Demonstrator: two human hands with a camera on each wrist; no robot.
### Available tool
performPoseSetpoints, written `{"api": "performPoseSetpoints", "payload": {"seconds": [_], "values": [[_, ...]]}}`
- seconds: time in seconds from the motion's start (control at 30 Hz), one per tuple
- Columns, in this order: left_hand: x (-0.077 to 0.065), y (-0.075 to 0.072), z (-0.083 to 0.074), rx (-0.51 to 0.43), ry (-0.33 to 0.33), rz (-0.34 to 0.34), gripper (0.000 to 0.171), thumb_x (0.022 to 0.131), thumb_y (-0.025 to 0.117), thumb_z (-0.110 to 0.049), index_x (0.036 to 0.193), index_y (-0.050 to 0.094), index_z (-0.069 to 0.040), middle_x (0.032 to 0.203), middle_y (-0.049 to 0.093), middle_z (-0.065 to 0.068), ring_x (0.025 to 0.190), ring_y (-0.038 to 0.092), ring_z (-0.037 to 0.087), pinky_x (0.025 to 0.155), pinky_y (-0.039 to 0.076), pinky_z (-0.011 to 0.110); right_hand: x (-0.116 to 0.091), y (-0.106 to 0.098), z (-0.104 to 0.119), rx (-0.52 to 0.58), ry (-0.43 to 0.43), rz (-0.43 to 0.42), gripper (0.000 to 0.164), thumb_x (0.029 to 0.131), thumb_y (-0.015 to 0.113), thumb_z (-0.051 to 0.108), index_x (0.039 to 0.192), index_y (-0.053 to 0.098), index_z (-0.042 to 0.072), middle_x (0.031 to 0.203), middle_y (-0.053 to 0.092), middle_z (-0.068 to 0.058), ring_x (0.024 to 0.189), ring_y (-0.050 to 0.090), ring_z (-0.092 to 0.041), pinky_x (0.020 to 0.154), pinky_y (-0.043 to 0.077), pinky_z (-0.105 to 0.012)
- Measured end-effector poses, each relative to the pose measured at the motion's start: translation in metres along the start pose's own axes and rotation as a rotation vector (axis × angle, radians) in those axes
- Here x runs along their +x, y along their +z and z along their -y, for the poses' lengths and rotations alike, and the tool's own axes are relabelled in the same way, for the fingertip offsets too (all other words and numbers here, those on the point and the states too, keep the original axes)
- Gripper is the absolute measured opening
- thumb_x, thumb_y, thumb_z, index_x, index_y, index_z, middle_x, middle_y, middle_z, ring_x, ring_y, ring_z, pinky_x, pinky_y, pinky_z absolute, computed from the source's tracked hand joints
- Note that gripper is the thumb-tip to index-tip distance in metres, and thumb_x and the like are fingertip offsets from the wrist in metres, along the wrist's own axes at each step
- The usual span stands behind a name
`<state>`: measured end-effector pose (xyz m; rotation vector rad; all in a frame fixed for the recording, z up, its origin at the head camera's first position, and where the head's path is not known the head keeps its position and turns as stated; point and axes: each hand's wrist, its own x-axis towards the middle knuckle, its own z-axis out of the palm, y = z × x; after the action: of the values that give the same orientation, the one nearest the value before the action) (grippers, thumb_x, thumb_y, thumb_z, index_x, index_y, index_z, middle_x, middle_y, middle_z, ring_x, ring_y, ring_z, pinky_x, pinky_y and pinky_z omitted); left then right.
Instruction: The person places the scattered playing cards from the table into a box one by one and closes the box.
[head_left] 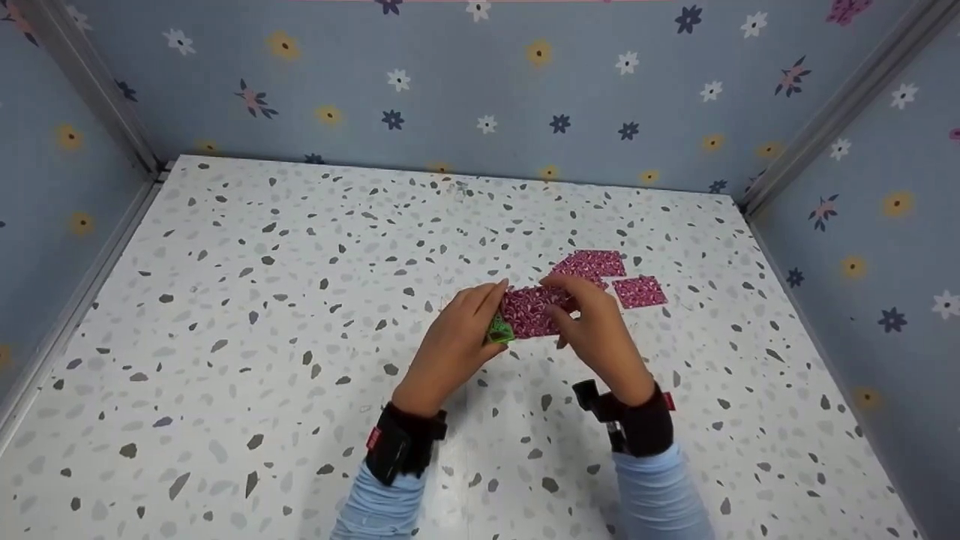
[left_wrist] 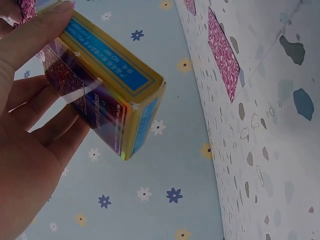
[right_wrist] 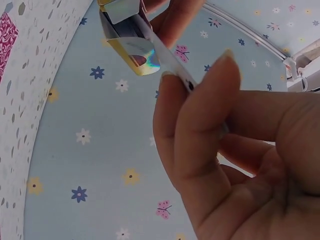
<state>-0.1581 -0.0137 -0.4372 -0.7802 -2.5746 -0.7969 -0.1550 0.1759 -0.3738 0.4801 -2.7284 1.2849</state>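
My left hand (head_left: 454,345) grips a small yellow-and-blue playing-card box (left_wrist: 112,67), thumb on one side and fingers on the other. The box has a shiny, iridescent face, and its flap end is open in the right wrist view. My right hand (head_left: 604,334) pinches a playing card (head_left: 525,311) with a magenta patterned back. In the right wrist view this card is seen edge-on, slanting from the fingertips (right_wrist: 227,57) up to the mouth of the box (right_wrist: 140,62). How far it reaches inside is hidden. Both hands are close together above the table.
Beyond my right hand, several magenta-backed cards (head_left: 600,262) lie overlapping on the speckled white table (head_left: 300,435). A single card (head_left: 640,292) lies just to their right. Blue flowered panels (head_left: 450,82) stand along the back and both sides.
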Motion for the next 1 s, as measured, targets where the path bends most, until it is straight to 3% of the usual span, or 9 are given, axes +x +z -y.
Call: {"api": "performPoseSetpoints", "payload": {"seconds": [0.23,0.5,0.73,1.0], "values": [[0.0,0.001,-0.002,-0.021,0.006,0.017,0.078,0.076,0.076,-0.021,0.142,0.038,-0.005,0.136,0.049,0.009,0.122,0.048,0.023,0.107,0.039,0.032,0.004,0.007,0.001,-0.023,0.023,0.007,0.04,0.084,0.063,-0.003,0.123,0.054,0.001,0.089,0.063,-0.014,0.059,0.057,-0.018,0.046,0.05,-0.024],[0.0,0.0,-0.002,-0.021,-0.008,0.032,0.078,0.077,0.075,-0.024,0.142,0.037,-0.006,0.136,0.049,0.009,0.123,0.047,0.024,0.107,0.038,0.033,0.004,0.014,-0.002,-0.04,-0.015,-0.015,0.04,0.085,0.064,0.002,0.124,0.057,0.003,0.101,0.06,-0.013,0.077,0.06,-0.02,0.048,0.051,-0.022],[0.001,0.0,0.0,-0.022,-0.006,0.021,0.075,0.078,0.075,-0.024,0.141,0.039,-0.004,0.135,0.05,0.009,0.121,0.048,0.025,0.104,0.041,0.035,0.006,0.012,-0.004,-0.099,-0.03,-0.068,0.038,0.091,0.059,0.014,0.129,0.055,0.006,0.094,0.06,-0.01,0.074,0.06,-0.018,0.05,0.048,-0.022],[0.0,-0.001,0.003,-0.008,-0.024,0.014,0.075,0.078,0.075,-0.023,0.141,0.038,-0.004,0.134,0.05,0.009,0.121,0.049,0.024,0.104,0.041,0.034,0.018,0.016,-0.023,-0.125,0.014,-0.109,0.026,0.09,0.059,0.007,0.115,0.062,0.002,0.093,0.062,-0.014,0.077,0.061,-0.024,0.067,0.051,-0.033]]}}
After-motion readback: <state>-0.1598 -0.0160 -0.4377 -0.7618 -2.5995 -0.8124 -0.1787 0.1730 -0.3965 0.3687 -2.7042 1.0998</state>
